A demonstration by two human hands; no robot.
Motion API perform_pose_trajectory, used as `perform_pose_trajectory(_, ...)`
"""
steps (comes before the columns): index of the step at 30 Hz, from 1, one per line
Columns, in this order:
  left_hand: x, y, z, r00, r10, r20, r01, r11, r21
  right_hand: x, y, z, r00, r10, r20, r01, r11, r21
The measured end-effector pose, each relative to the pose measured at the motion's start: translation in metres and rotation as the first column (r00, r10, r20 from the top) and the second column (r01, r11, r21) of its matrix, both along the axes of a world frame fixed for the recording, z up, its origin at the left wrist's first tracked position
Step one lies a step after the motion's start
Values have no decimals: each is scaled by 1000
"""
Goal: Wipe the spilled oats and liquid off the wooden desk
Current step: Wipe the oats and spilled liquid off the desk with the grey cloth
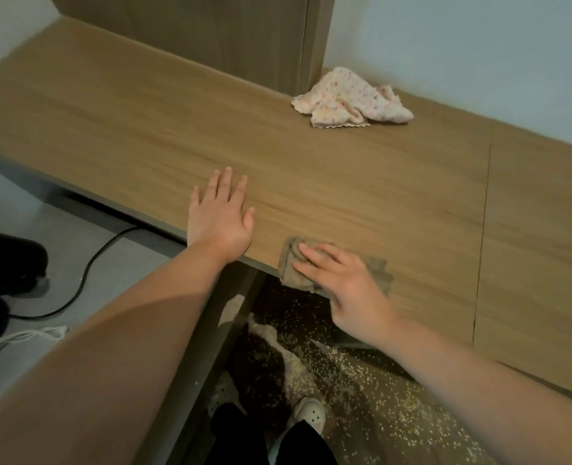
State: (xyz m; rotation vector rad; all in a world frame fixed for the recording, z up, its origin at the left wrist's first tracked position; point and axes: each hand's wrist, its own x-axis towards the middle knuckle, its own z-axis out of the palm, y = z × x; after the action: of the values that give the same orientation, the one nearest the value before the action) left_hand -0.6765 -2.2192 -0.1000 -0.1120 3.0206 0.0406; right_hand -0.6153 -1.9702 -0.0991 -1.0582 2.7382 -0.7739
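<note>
The wooden desk (345, 182) runs across the view, and I see no oats on its top. My right hand (348, 286) presses flat, fingers straight, on a crumpled grey-brown cloth (293, 270) lying at the desk's front edge. My left hand (221, 216) rests palm down on the desk just left of the cloth, fingers spread and holding nothing. Oats (361, 380) lie scattered on the dark floor below the desk edge.
A crumpled pink speckled cloth (351, 99) lies at the back of the desk by the wall. A wooden cabinet (211, 31) stands behind. A black cable (86, 273) and a white cable (19, 337) run over the floor at left. My feet in white shoes (308, 414) stand among the oats.
</note>
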Motion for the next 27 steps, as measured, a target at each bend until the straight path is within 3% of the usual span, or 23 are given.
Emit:
perform_pose_trajectory(5,-2,4,4,999,-36,38,37,999,-26,24,-2,25,974,24,224,21,980,-197)
perform_pose_trajectory(7,-4,7,8,994,-103,38,103,995,-11,20,3,47,936,-51,347,137,964,-228)
perform_pose_trajectory(9,-5,16,13,986,-159,39,157,986,48,0,20,65,906,-196,374,283,939,-194)
perform_pose_trajectory(13,-4,43,11,985,-167,40,160,979,125,-56,65,65,856,-470,214,468,882,64)
perform_pose_trajectory(16,-3,49,4,989,-144,9,143,984,103,-68,81,38,866,-499,-5,465,803,374)
perform_pose_trajectory(20,-2,47,3,993,-115,-27,118,985,129,-45,62,18,853,-516,-75,512,802,306)
perform_pose_trajectory(22,-1,47,4,993,-115,-36,119,984,132,-22,46,12,900,-428,-87,433,851,296)
perform_pose_trajectory(24,0,47,4,993,-114,-41,118,983,138,0,39,6,969,-226,-103,247,919,308)
perform_pose_trajectory(27,0,47,4,993,-110,-43,115,983,143,-8,55,6,993,-30,-117,65,950,304)
